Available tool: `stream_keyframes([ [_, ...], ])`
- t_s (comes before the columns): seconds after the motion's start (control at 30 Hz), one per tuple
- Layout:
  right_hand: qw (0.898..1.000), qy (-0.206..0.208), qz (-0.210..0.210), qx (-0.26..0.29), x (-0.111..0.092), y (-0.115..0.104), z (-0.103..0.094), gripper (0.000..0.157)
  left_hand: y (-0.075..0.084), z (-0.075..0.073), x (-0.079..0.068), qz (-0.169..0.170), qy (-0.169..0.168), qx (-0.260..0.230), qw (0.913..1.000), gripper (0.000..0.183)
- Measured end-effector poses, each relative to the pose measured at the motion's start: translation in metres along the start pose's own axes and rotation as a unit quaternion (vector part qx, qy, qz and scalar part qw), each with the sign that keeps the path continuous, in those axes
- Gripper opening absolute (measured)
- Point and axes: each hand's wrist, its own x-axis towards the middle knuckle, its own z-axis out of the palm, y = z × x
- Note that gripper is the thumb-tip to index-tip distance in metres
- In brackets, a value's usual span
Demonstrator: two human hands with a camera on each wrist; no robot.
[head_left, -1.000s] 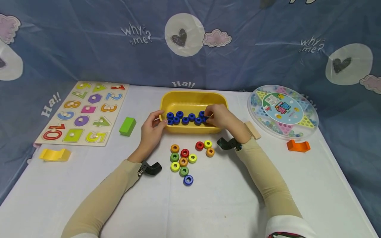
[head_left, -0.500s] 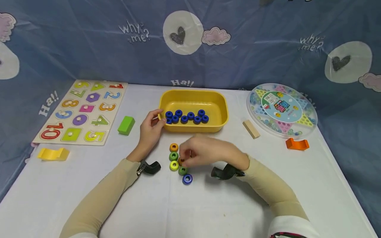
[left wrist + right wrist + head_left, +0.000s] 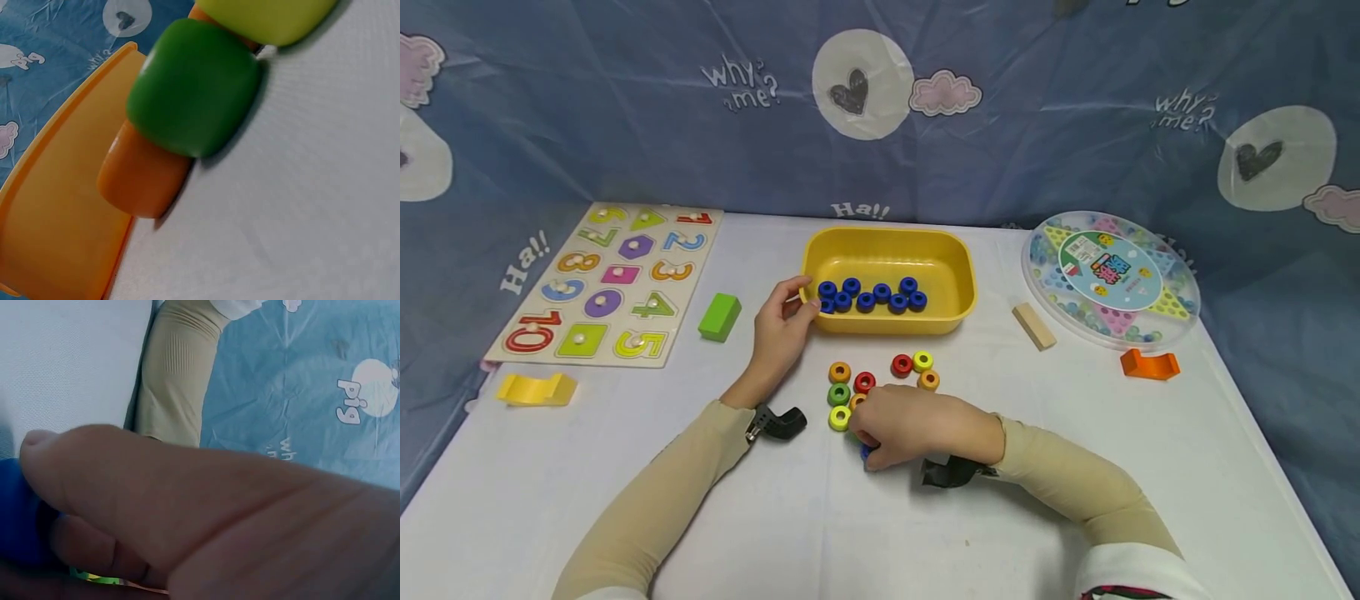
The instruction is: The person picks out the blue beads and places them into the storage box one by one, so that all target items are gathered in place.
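My left hand (image 3: 781,329) grips the left rim of a yellow plastic tub (image 3: 891,326), thumb at the near corner. Several dark blue beads (image 3: 882,292) lie in that tub. On the cloth in front, my right hand (image 3: 898,427) reaches down and pinches a blue bead (image 3: 22,512) between thumb and fingers; most of this bead is hidden in the head view. Around the hand lie a green bead (image 3: 838,394), a yellow bead (image 3: 839,418), red beads (image 3: 865,382) and orange beads (image 3: 839,372). The left wrist view shows a green bead (image 3: 194,87) and an orange bead (image 3: 145,172) large.
A number puzzle board (image 3: 606,287) and a green block (image 3: 720,317) lie left, with a yellow arch block (image 3: 537,390). On the right are a wooden block (image 3: 1033,326), a round marble game (image 3: 1111,279) and an orange arch block (image 3: 1150,364). Blue cloth (image 3: 700,150) hangs behind.
My right hand has left the tub, where a blue bead now lies at the right of the others, and come down to the near blue bead. The left hand keeps its hold.
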Motion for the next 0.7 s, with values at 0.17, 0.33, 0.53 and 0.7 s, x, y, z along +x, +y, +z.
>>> stream_keyframes([
  [0.17,1.000,-0.002,-0.027,0.016,-0.005,0.004,-0.008,0.023,-0.022,0.002,0.008,0.009,0.006,-0.004,0.9999,0.041],
  [0.33,0.996,0.044,-0.047,0.062,-0.021,0.023,-0.041,0.016,-0.036,0.003,0.014,0.025,0.015,-0.002,0.9996,0.040],
  [0.53,0.968,0.222,0.029,0.111,-0.029,0.085,-0.081,0.017,-0.037,0.002,0.014,0.029,0.020,-0.002,0.9994,0.039],
  [0.7,0.931,0.312,0.160,0.102,-0.008,0.137,-0.077,0.024,-0.032,0.003,0.012,0.015,0.009,-0.012,0.9998,0.040],
])
